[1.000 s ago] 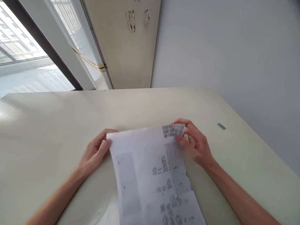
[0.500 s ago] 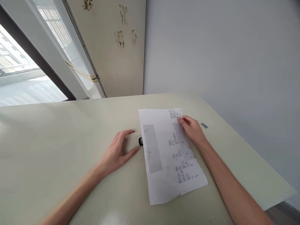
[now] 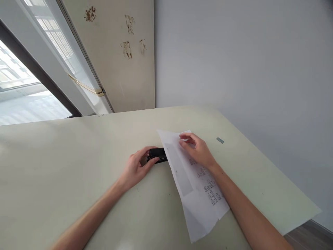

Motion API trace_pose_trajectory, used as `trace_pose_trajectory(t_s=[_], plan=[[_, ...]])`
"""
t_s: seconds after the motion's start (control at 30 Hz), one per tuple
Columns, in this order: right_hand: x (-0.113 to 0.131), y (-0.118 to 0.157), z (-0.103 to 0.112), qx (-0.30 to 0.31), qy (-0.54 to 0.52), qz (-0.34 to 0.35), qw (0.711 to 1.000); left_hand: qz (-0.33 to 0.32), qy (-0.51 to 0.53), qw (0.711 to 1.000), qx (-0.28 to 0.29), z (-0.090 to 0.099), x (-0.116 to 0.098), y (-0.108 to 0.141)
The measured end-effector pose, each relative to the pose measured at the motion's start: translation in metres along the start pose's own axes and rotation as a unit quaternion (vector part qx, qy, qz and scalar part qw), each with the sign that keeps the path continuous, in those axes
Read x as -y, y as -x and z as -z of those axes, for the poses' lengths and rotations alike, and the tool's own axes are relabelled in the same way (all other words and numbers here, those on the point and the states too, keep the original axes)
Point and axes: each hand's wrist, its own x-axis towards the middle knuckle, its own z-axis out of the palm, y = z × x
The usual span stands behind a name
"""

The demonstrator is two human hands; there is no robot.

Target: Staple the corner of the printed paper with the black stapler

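My left hand grips the near-left end of a black stapler, thumb on the front side and fingers behind it. The stapler's right part is hidden under a printed sheet of paper. This sheet lies slanted, its left edge raised off the table over the stapler and its lower corner bent. Above the sheet's upper part is my right hand, fingers curved, with a gap between thumb and forefinger. Whether its other fingers touch the paper cannot be made out.
A small grey strip, like a row of staples, lies on the pale table to the right. Behind the table stand a grey wall and a stained beige panel. A window is at the left.
My left hand has closed on the stapler, which now shows more from under the paper. My right hand has moved left over the sheet and loosened its pinch. The sheet has tilted and bent.
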Motion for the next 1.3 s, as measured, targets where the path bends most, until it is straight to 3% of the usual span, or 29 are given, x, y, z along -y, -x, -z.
trace_pose_trajectory(t_s=[0.17, 0.4, 0.53, 0.67, 0.93, 1.13, 1.3], plan=[[-0.006, -0.002, -0.005, -0.02, 0.015, 0.003, 1.0, 0.028, 0.045, 0.998, -0.031, 0.016, 0.007, 0.011], [-0.019, -0.016, 0.005, -0.063, 0.029, 0.012, 0.998, 0.072, 0.033, 0.994, -0.078, 0.041, 0.022, 0.033], [-0.024, -0.019, 0.01, -0.076, 0.052, 0.025, 0.995, 0.083, 0.042, 0.994, -0.058, 0.042, 0.03, 0.037], [-0.009, -0.01, 0.006, -0.087, 0.068, 0.045, 0.993, 0.084, 0.047, 0.995, -0.029, 0.041, 0.033, 0.037], [0.03, 0.022, -0.027, 0.068, 0.113, 0.183, 0.974, 0.081, 0.058, 0.995, -0.026, 0.039, 0.031, 0.038], [0.032, 0.031, -0.042, 0.059, 0.16, 0.26, 0.95, 0.084, 0.078, 0.993, -0.024, 0.039, 0.027, 0.037], [0.033, 0.033, -0.047, 0.058, 0.179, 0.273, 0.943, 0.085, 0.083, 0.993, -0.024, 0.038, 0.027, 0.037]])
